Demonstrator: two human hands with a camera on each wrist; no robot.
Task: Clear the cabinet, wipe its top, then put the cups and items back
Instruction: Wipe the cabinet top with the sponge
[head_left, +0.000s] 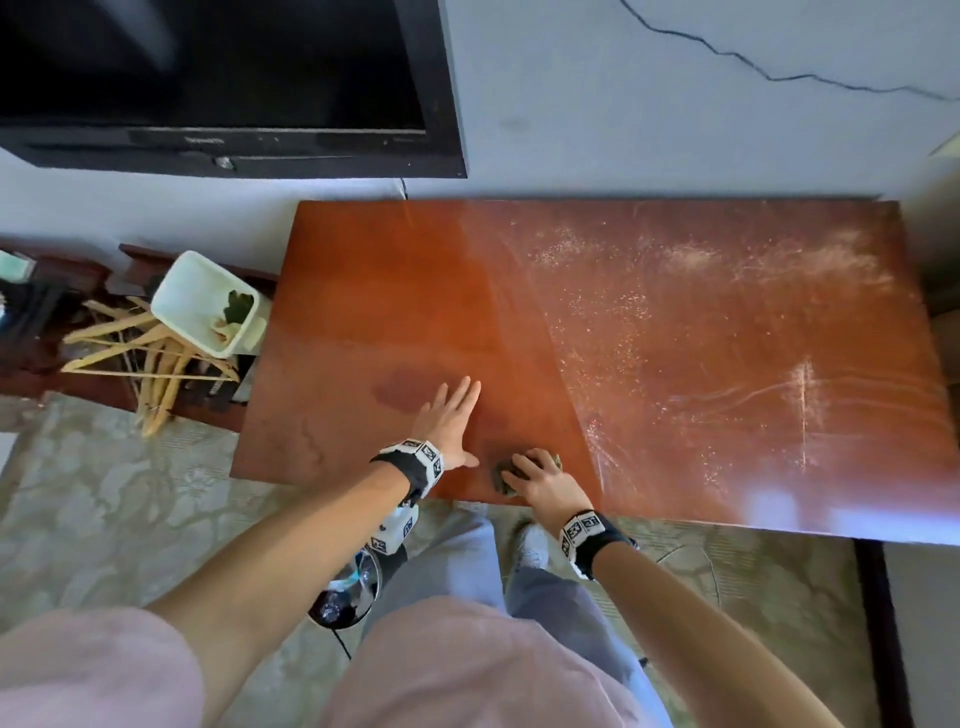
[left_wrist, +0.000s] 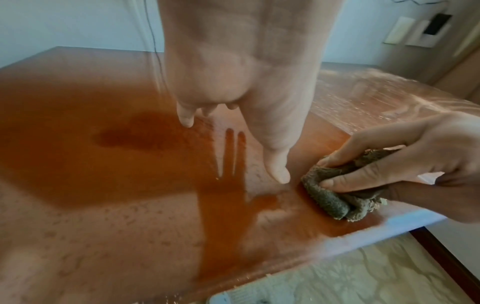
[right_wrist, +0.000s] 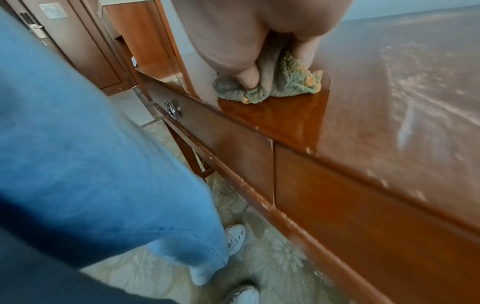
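**Wipe in progress: rag at 6 o'clock edge of cabinet top**

Your right hand (head_left: 540, 480) has the rag (head_left: 503, 475) bunched in its grip, fingers curled over it and thumb pinching the near fold; the rag sits pressed on the cabinet top (head_left: 675, 332), right at the front edge, approx 6 o'clock on the worktop from head view. In the right wrist view the rag (right_wrist: 285, 86) reads greenish w/ frayed yellow bits, thumb dug into its folds. In the left wrist view it's a grey-brown wad (left_wrist: 335, 197) touching the wood, just beside your left thumb tip.

Your left hand (head_left: 451, 418) holds nothing: fingers straight and close together, pointing toward 12, thumb out toward the rag. Can't tell from head view if the palm is flat on the wood; the left wrist view shows the hand (left_wrist: 241, 82) above the surface w/ its shadow below, thumb tip near the wood.

Surface state: L half of the top is darker and glossy, w/ a darker patch (head_left: 410, 389) at 11 o'clock of your left hand. R half, 1 to 4 o'clock, carries pale dust specks and streaks (head_left: 701, 270).

Off the cabinet: TV (head_left: 218, 78) on the wall at 11 o'clock; white bin (head_left: 208, 301) tipped on its side at 9 o'clock, over wooden hangers (head_left: 135, 353) on the floor. Patterned carpet (head_left: 104, 493) underfoot.
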